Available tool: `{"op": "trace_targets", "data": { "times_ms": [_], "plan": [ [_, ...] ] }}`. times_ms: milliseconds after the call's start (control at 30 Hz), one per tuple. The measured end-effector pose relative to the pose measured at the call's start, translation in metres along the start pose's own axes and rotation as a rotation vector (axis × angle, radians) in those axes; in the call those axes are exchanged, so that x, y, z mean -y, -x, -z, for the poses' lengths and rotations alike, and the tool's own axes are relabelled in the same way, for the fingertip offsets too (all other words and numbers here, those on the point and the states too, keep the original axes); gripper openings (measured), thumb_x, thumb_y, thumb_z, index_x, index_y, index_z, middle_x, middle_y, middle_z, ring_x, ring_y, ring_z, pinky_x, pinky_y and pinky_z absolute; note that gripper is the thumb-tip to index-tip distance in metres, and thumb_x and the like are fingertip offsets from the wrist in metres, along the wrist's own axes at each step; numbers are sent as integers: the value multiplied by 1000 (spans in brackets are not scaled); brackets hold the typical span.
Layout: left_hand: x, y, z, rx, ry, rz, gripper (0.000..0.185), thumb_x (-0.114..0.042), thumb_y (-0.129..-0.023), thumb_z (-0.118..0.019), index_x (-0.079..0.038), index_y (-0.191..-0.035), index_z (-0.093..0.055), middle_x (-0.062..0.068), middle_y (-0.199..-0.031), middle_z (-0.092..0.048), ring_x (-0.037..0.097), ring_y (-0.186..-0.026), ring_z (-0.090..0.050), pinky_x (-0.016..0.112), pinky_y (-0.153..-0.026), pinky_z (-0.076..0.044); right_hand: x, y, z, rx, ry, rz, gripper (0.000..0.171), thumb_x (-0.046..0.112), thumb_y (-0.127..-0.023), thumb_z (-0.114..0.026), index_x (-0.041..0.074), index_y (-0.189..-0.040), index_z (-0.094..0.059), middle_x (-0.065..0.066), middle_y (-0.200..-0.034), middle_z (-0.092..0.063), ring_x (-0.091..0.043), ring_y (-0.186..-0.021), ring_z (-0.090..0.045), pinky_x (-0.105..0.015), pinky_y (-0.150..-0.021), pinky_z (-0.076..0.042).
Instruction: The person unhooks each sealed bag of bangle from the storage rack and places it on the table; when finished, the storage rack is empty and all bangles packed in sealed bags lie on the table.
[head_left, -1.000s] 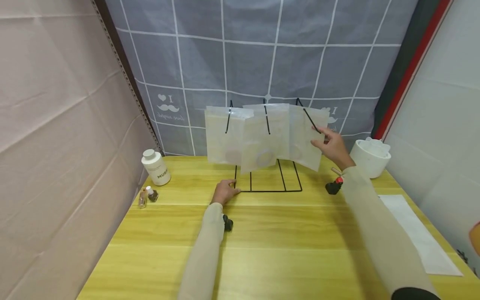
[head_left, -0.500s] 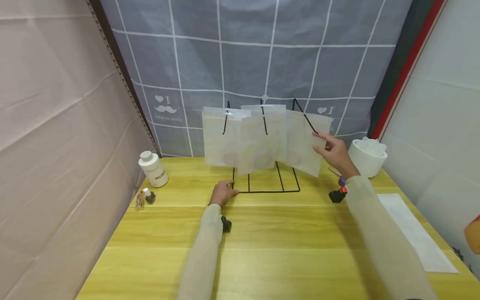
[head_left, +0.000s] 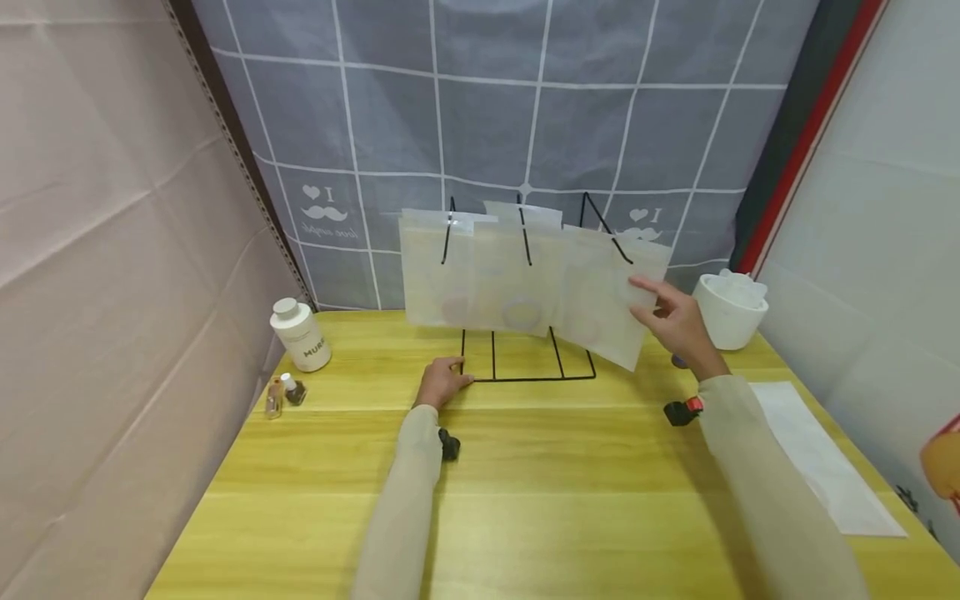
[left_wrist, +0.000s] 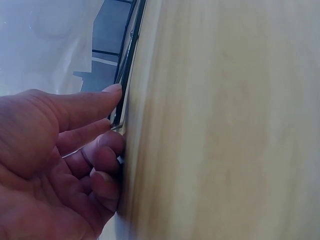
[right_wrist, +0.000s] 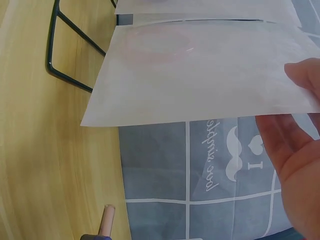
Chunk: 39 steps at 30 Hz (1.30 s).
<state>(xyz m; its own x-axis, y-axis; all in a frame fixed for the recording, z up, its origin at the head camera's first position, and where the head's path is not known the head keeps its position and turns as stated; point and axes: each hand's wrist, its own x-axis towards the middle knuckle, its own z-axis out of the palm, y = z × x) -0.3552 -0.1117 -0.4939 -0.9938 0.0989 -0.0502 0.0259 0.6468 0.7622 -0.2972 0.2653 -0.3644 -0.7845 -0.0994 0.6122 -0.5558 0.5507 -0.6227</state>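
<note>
A black wire rack [head_left: 525, 377] stands on the wooden table [head_left: 525, 500], and translucent pouches hang on its upright prongs. My left hand [head_left: 438, 383] is at the rack's front left corner, its thumb and curled fingers [left_wrist: 107, 135] holding the base wire [left_wrist: 131, 65]. My right hand [head_left: 675, 317] pinches the right edge of the rightmost pouch [head_left: 600, 300], which hangs tilted at the tip of the right prong. The same pouch [right_wrist: 200, 75] shows a faint pink ring inside, and my right fingers [right_wrist: 295, 140] are on its edge. The middle pouch [head_left: 517, 283] and the left pouch [head_left: 435, 275] hang straight.
A white bottle [head_left: 300, 335] and two small vials [head_left: 283, 393] stand at the left. A white bowl [head_left: 729, 310] sits at the back right, with a white sheet [head_left: 817, 458] in front of it. A grey checked curtain [head_left: 525, 125] hangs behind the rack.
My right hand has moved down and a little toward me, and the rightmost pouch has slid lower and tilted on its prong. My left hand has stayed on the rack's base.
</note>
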Motion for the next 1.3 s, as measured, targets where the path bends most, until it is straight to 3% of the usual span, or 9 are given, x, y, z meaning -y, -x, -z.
{"op": "trace_targets", "data": {
  "times_ms": [133,400,533,867,1033,1133,1233,1300],
  "plan": [
    [2,-1,-2,10,3,15,51,-18,-94,-73,-7,-142,-59,18,-147,-54,39,-137,-47,54,-110,-43,3,9,3,-21,29,10,41,-11,-89,-69,-10,-130,-63,-30,-129,-62,-14,-70,-43,-7,-69,-45],
    [3,-2,-3,11,6,23,51,-18,-95,-73,-8,-142,-59,17,-147,-54,39,-138,-47,54,-110,-42,12,21,13,-85,52,53,34,-13,-85,-71,-10,-119,-69,-27,-117,-69,-10,-73,-51,-10,-58,-42],
    [3,-1,-2,7,10,28,51,-18,-95,-72,-9,-143,-59,16,-148,-54,38,-138,-47,54,-110,-42,16,26,18,-107,78,94,33,-16,-83,-71,-8,-115,-72,-21,-113,-72,-5,-78,-55,-9,-60,-42],
    [2,1,-3,10,19,25,52,-18,-95,-72,-8,-144,-57,17,-149,-52,39,-138,-46,55,-110,-42,1,37,42,-105,103,206,40,-24,-75,-73,-5,-110,-75,1,-106,-74,3,-79,-54,-7,-64,-42],
    [0,1,-3,17,24,24,52,-19,-96,-71,-8,-144,-57,17,-150,-51,39,-140,-44,55,-111,-41,10,58,67,-58,60,241,47,-28,-69,-73,-4,-110,-76,3,-109,-75,2,-78,-57,-7,-65,-42],
    [-2,1,-1,19,27,17,51,-18,-96,-70,-8,-145,-56,17,-151,-50,39,-140,-44,55,-111,-42,12,75,86,49,-59,166,48,-29,-71,-71,-6,-113,-74,4,-105,-76,-1,-69,-55,-13,-58,-42],
    [-2,1,0,17,20,12,52,-18,-96,-71,-7,-145,-56,17,-150,-50,39,-140,-44,55,-110,-42,5,92,102,182,-209,-36,45,-25,-78,-68,-3,-118,-72,1,-93,-76,-6,-63,-57,-19,-53,-47],
    [-3,1,1,14,16,14,52,-18,-96,-71,-7,-145,-56,17,-150,-50,39,-140,-44,55,-110,-42,-9,102,108,277,-283,-210,42,-18,-87,-65,2,-124,-71,5,-95,-74,-7,-68,-62,-21,-57,-53]
  ]
}}
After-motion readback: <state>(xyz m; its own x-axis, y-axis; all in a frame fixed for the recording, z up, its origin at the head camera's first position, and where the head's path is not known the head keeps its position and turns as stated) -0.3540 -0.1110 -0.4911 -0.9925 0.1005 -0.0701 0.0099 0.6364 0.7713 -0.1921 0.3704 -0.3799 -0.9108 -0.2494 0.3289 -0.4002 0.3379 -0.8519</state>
